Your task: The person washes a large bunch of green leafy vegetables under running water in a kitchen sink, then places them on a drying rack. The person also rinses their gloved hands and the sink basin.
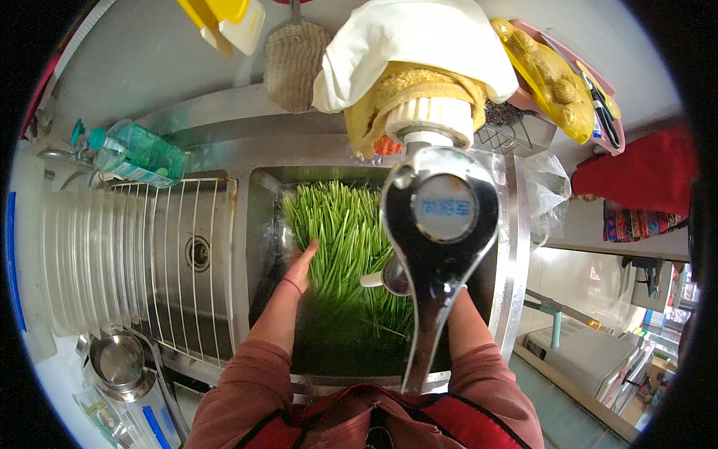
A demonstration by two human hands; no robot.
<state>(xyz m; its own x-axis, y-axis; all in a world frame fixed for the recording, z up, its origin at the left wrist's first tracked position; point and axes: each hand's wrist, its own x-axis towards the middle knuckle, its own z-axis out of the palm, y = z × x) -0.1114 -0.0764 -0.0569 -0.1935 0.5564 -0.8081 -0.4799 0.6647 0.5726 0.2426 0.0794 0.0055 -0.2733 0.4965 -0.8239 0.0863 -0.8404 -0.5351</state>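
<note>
A thick bundle of chives (339, 236) lies in the right-hand basin of a stainless steel sink (269, 224). The cut ends or tips fan out at the far side, and the near part looks dark and sits low in the basin. My left hand (303, 266) is against the bundle's left side, thumb along the top; its other fingers are hidden by the stalks. A large faucet lever (435, 269) stands close to the camera and hides my right hand; only the right forearm (468, 322) shows. A white spout (371, 279) pokes out over the chives.
At left, a wire rack (193, 303) spans the second basin beside stacked clear plastic containers (90, 258). A green soap bottle (143, 154) and metal pots (118, 362) stand near. Behind the faucet are a cloth (415, 33) and a yellow net bag (552, 84).
</note>
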